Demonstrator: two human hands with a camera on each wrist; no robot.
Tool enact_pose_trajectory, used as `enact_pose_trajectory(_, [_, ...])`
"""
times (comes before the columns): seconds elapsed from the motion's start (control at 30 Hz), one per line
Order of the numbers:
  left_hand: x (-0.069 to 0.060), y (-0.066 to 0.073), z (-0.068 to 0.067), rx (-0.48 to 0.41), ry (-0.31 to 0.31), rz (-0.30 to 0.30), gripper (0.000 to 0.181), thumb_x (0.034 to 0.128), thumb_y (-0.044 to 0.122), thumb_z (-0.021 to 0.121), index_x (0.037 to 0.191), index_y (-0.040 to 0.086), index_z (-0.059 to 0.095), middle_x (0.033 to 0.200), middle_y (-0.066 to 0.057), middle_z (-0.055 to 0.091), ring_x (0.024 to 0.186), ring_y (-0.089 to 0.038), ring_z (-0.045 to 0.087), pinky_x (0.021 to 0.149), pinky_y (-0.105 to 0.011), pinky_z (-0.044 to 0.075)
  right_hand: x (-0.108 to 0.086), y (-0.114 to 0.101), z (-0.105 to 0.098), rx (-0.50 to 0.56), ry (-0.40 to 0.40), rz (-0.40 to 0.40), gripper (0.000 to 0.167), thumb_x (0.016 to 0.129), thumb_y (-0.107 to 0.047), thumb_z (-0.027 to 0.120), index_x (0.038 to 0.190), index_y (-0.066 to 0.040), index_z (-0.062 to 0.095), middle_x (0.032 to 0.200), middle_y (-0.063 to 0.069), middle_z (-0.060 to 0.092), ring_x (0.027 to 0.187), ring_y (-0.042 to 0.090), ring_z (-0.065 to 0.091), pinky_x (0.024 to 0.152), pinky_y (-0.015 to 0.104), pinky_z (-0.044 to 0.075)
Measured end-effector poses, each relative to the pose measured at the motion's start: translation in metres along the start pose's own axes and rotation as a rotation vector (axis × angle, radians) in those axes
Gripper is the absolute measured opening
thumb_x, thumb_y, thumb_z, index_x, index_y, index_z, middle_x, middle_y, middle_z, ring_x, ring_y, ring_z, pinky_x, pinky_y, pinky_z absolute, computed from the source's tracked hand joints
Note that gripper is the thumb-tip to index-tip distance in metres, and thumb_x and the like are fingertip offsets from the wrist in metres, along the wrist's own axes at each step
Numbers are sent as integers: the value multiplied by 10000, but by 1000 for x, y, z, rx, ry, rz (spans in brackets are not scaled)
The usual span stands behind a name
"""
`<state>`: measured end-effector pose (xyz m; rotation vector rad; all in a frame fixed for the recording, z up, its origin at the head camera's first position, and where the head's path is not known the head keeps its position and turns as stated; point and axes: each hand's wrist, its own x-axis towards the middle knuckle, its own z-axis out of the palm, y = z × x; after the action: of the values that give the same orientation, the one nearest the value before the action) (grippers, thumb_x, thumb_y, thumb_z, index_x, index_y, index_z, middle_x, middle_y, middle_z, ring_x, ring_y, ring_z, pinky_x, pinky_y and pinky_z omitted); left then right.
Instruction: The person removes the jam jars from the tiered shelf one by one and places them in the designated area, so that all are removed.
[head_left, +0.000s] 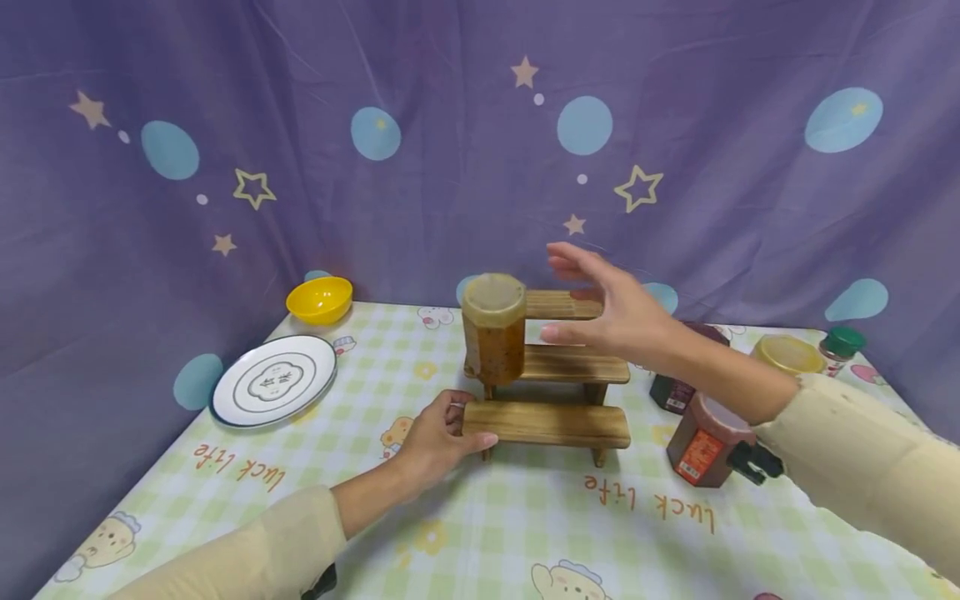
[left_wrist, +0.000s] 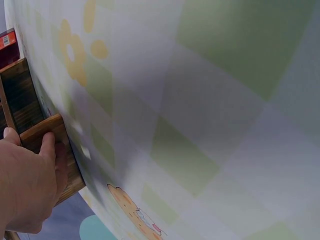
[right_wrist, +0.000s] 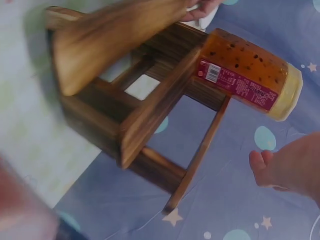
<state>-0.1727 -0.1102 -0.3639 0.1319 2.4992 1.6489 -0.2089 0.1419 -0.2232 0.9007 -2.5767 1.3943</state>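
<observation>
A three-step wooden stand [head_left: 555, 423] is at the middle of the table. My left hand [head_left: 441, 435] grips the left end of its lowest step, the thumb over the front edge. On the left end of the middle step stands an upright jar of orange-brown, seeded preserve [head_left: 495, 346] with a pale lid; its maroon label [right_wrist: 240, 86] shows in the right wrist view. My right hand [head_left: 622, 312], holding nothing, hovers to the right of the jar with fingers and thumb spread apart. A gap separates that hand from the jar.
Right of the stand are a red-labelled jar [head_left: 705, 446], a dark jar [head_left: 667, 392], a yellow-lidded jar [head_left: 787, 354] and a green-capped bottle [head_left: 842, 343], partly behind my right arm. A white plate [head_left: 243, 392] and yellow bowl [head_left: 318, 304] lie left. A purple curtain [head_left: 465, 208] hangs behind.
</observation>
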Motion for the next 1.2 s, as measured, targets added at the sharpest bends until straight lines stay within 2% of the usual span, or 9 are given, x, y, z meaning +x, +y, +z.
enact_pose_trajectory(0.07, [0, 0, -1, 7, -1, 3, 618, 792, 226, 808, 1294, 72, 483, 1107, -91, 543, 898, -202, 450, 708, -299, 409, 9, -1, 5, 20, -24, 15, 906, 782, -208, 822, 1512, -196, 286, 1483, 65, 386, 1354, 253, 373, 1075, 452, 337])
enact_pose_trajectory(0.23, [0, 0, -1, -3, -12, 0, 621, 793, 222, 807, 1297, 69, 478, 1004, -77, 511, 833, -190, 437, 658, -286, 386, 29, -3, 21, 61, -85, 22, 964, 758, -210, 841, 1522, -182, 254, 1467, 69, 404, 1334, 244, 396, 1074, 407, 349])
enact_pose_trajectory(0.3, [0, 0, 0, -6, -10, -1, 619, 792, 220, 808, 1294, 71, 480, 1027, -72, 531, 842, -190, 445, 665, -284, 398, 35, -4, 27, 85, -102, 26, 976, 755, -206, 843, 1525, -183, 243, 1439, 71, 432, 1303, 236, 431, 1057, 397, 370])
enact_pose_trajectory(0.47, [0, 0, 0, -1, -5, -4, 624, 791, 228, 809, 1298, 75, 478, 1226, -111, 566, 1011, -219, 510, 808, -339, 474, 45, -5, 38, 94, -142, 58, 983, 748, -213, 846, 1525, -205, 244, 1300, 86, 516, 1127, 237, 538, 923, 393, 464])
enact_pose_trajectory(0.63, [-1, 0, 0, 4, -11, -3, 636, 799, 240, 803, 1311, 71, 466, 1289, -143, 544, 1150, -278, 517, 906, -424, 474, 47, -5, 44, 38, -126, 56, 871, 747, -236, 847, 1470, -182, 365, 1196, 85, 548, 1015, 238, 559, 820, 361, 493])
enact_pose_trajectory(0.93, [-1, 1, -1, 10, -15, -4, 643, 798, 241, 802, 1315, 63, 462, 1269, -126, 546, 996, -220, 475, 816, -327, 461, 48, -3, 45, 56, -110, 47, 732, 768, -209, 831, 1394, -156, 456, 1139, 97, 580, 968, 242, 566, 780, 351, 495])
enact_pose_trajectory(1.1, [0, 1, -1, 0, -21, -7, 638, 794, 230, 805, 1310, 65, 469, 1071, -77, 535, 868, -193, 455, 697, -284, 419, 43, -5, 43, 88, -93, 15, 697, 743, -175, 847, 1353, -123, 512, 1079, 98, 611, 927, 228, 574, 754, 337, 502])
enact_pose_trajectory(1.2, [-1, 1, -1, -25, -25, -9, 627, 792, 204, 806, 1302, 67, 469, 998, -60, 522, 799, -163, 459, 639, -263, 403, 35, -8, 38, 115, -77, 14, 663, 727, -182, 860, 1312, -156, 551, 1047, 79, 624, 915, 216, 585, 755, 344, 511])
